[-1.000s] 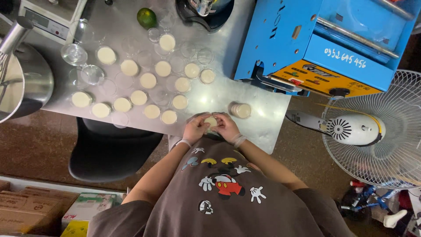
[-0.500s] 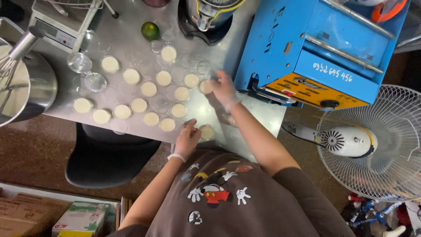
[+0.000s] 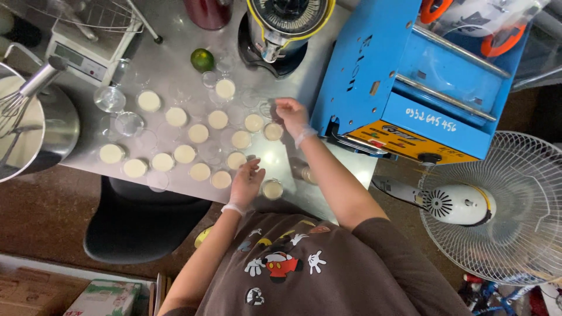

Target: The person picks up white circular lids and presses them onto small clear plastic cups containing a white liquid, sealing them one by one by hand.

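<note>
Several small clear cups of cream-coloured filling (image 3: pixel 198 133) stand in rows on the steel table (image 3: pixel 170 76). My right hand (image 3: pixel 291 112) reaches far over the table, its fingers curled around a clear lid (image 3: pixel 268 109) just above the cup at the row's right end (image 3: pixel 273 131). My left hand (image 3: pixel 247 181) hovers with fingers spread at the near edge, beside one filled cup (image 3: pixel 271 189) standing apart from the rows. Another cup (image 3: pixel 305 174) sits partly hidden under my right forearm.
A blue sealing machine (image 3: pixel 410 88) fills the table's right end. A juicer (image 3: pixel 284 29), a lime (image 3: pixel 202 59), a scale (image 3: pixel 88 52) and a steel mixing bowl with whisk (image 3: pixel 35 123) stand around the cups. A black chair (image 3: pixel 137 225) and white fan (image 3: pixel 497 205) are on the floor.
Both hands were together on one cup at the near edge. The right hand then reached out to the far right of the rows; the left stayed by the near cup, now set down.
</note>
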